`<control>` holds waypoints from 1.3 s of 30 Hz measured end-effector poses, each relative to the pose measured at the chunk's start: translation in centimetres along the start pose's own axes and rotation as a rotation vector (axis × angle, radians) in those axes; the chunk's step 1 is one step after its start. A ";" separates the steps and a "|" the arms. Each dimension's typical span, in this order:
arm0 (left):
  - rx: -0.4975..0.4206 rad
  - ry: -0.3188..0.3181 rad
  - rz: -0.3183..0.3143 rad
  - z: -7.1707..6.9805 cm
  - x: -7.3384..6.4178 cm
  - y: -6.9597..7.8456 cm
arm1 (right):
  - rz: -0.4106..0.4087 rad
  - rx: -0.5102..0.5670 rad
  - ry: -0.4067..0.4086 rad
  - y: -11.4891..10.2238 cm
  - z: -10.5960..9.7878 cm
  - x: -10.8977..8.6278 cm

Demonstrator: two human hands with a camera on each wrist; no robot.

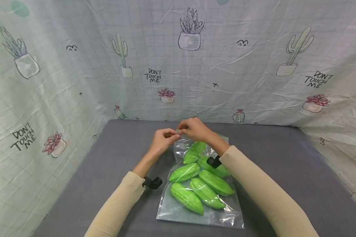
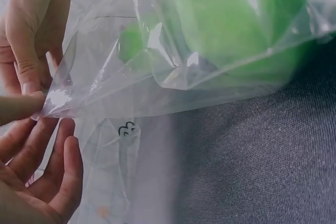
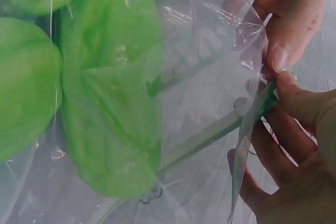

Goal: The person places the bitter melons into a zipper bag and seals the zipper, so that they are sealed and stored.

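A clear plastic zip bag (image 1: 229,219) lies on the table with several green, ridged, elongated fruits (image 1: 186,198) inside; their exact kind is unclear. Its mouth is at the far end, where both hands meet at the upper left corner. My left hand (image 1: 161,141) pinches that corner between thumb and fingertips. Right beside it, the thumb and fingers of my right hand (image 1: 195,128) also pinch the edge. In the right wrist view a greenish strip (image 3: 210,132) runs along the bag's mouth to the pinching fingertips. The left wrist view shows the bag's corner (image 2: 63,100) stretched into a point.
A dark grey table (image 1: 101,171) lies under the bag. Behind it and at both sides hangs a pale curtain (image 1: 154,42) printed with cacti. Black bands with small devices (image 1: 153,183) sit on both wrists, over beige sleeves (image 1: 118,204).
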State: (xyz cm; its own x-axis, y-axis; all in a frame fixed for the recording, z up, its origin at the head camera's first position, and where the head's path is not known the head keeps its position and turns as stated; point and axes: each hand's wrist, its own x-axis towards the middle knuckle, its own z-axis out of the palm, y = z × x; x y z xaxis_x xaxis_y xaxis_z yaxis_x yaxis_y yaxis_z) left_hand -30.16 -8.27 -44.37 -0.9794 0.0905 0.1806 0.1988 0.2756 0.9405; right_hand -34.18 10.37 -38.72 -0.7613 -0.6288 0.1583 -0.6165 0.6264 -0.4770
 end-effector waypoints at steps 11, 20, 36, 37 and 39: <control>-0.058 0.062 -0.036 0.1 -0.5 -0.6 | -0.030 0.002 -0.019 -0.2 -0.2 0.3; -0.026 0.089 -0.001 0.2 -0.7 -0.9 | -0.038 -0.071 -0.078 -0.1 -0.3 0.3; 0.006 0.137 -0.010 -0.4 -0.8 -1.0 | -0.006 -0.105 -0.100 0.6 -0.6 -0.2; 0.002 0.129 -0.013 -0.4 -0.8 -1.1 | -0.006 -0.103 -0.099 0.6 -0.5 -0.2; -0.007 0.109 -0.015 -0.5 -0.8 -1.1 | -0.011 -0.098 -0.093 0.7 -0.5 -0.3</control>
State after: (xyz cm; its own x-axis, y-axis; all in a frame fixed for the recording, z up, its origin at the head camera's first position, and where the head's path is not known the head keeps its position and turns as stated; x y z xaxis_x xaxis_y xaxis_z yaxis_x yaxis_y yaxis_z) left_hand -29.58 -9.11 -45.38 -0.9804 -0.0181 0.1960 0.1840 0.2695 0.9453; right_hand -34.50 11.22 -38.68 -0.7352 -0.6732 0.0800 -0.6451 0.6584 -0.3879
